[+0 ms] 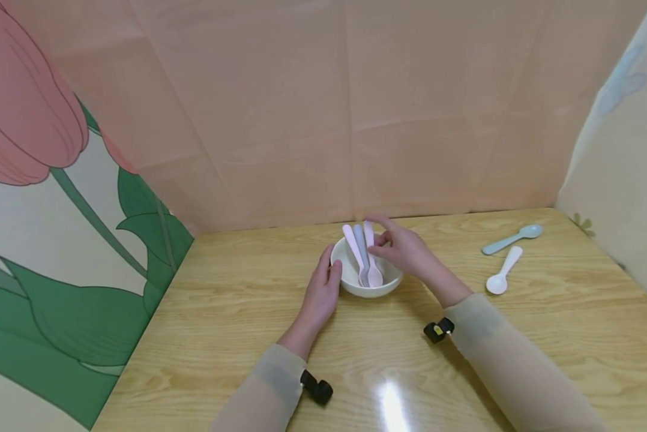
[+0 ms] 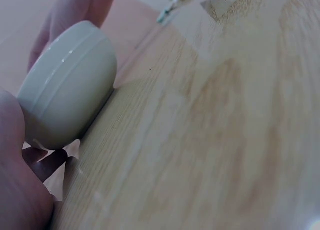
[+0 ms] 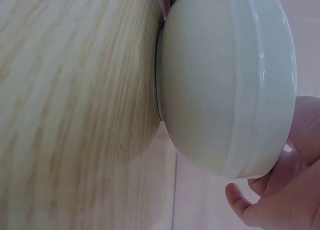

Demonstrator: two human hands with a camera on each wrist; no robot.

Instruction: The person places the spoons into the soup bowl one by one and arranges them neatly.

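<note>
A white bowl (image 1: 369, 292) stands on the wooden table, with several pieces of cutlery leaning in it. My left hand (image 1: 323, 285) holds the bowl's left side, its thumb near the rim and its fingers around the outer wall. At the bowl's right, my right hand (image 1: 404, 247) has its thumb and index finger on a light pink spoon (image 1: 374, 276), whose bowl end rests inside. Beside that spoon lean a grey-blue utensil (image 1: 361, 243) and another pink-handled utensil (image 1: 352, 240); their lower ends overlap. The left wrist view shows the bowl's outer wall (image 2: 75, 85) between both hands.
On the table (image 1: 237, 300) to the right lie a light blue-green spoon (image 1: 504, 242) and a white spoon (image 1: 504, 273). A pink cloth backdrop (image 1: 280, 120) rises behind the table's far edge. Printed panels flank both sides.
</note>
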